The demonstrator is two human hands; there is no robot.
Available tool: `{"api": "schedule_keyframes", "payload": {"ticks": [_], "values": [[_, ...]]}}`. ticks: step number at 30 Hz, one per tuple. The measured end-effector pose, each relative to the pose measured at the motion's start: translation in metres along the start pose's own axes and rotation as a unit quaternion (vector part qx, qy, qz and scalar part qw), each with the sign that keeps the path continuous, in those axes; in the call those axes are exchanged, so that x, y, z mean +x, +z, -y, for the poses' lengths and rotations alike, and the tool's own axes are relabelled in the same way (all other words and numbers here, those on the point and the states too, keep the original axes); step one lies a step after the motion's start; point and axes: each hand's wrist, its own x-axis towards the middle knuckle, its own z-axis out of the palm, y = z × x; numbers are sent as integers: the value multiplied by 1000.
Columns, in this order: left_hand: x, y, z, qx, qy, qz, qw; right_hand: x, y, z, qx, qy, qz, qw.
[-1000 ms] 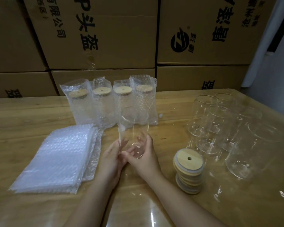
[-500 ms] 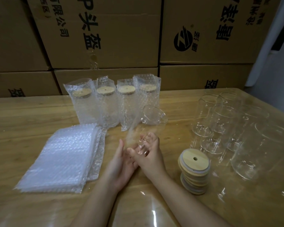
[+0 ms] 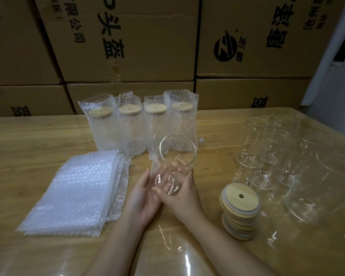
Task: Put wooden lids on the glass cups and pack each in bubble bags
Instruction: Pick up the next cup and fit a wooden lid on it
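Grip: right hand (image 3: pixel 180 197) curls round a clear lidless glass cup (image 3: pixel 174 154), left hand (image 3: pixel 141 198) flat alongside; next, probably fetch a round wooden lid (image 3: pixel 239 196).

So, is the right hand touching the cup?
Touching. The head view shows the right hand gripping the cup near its base, thumb in front and fingers behind the glass.

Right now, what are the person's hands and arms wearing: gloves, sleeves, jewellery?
Left hand and right hand are bare: no gloves, watch or bracelet, and no ring I can make out. No sleeves show; both arms are uncovered down to the frame's edge.
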Motion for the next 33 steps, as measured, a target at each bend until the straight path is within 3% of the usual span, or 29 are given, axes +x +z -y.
{"api": "schedule_keyframes", "payload": {"ticks": [4, 7, 16, 20, 24, 28, 33], "values": [[-4, 2, 1, 39, -52, 16, 998, 2, 0, 1, -11, 0, -25, 1000], [-4, 2, 0, 55, -47, 5, 997, 4, -1, 0, 0, 11, -27, 1000], [2, -1, 9, 129, 87, -31, 987, 6, -1, -4, -5, 18, -35, 999], [1, -1, 8, 111, 138, 22, 984, 7, 0, -3, 19, 47, -13, 999], [-5, 6, 5, 20, 70, 34, 997, 7, 1, 0, 72, 77, 29, 994], [-8, 7, 4, 19, 45, 24, 999, 6, 5, -1, 94, 52, 55, 993], [-8, 13, 7, 109, 152, -23, 982, 10, 2, -6, 131, 49, 74, 987]]}}
